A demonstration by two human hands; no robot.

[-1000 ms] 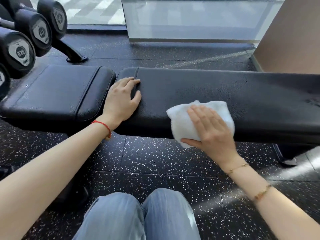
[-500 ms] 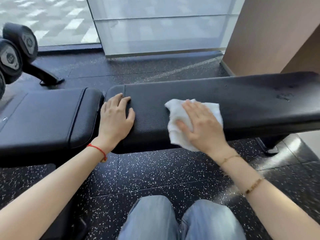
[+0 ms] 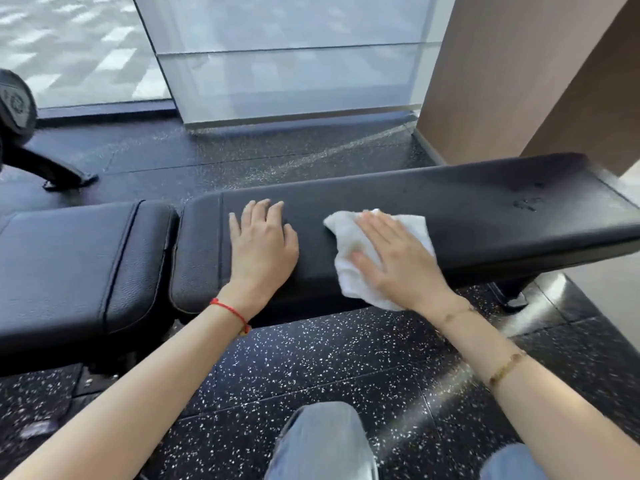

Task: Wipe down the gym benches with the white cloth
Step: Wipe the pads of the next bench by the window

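A long black padded gym bench [image 3: 485, 209] runs across the view, with its separate seat pad [image 3: 76, 258] to the left. My right hand [image 3: 394, 261] lies flat with straight fingers on a crumpled white cloth [image 3: 349, 271], pressing it onto the long pad's top and front edge. The cloth hangs a little over the front edge. My left hand [image 3: 261, 247] rests flat on the pad near its left end, fingers spread, a red string on the wrist.
A dumbbell rack's end and foot [image 3: 20, 133] stand at the far left. Behind the bench are a glass panel [image 3: 287, 64] and a brown wall [image 3: 519, 71]. Black speckled rubber floor [image 3: 346, 358] lies in front, with my jeans-clad knees [image 3: 322, 441] at the bottom.
The view has swung right and up, so the dumbbells slid off to the left. My right hand has slid the cloth along the pad. My left hand has shifted right, further from the pad's left end.
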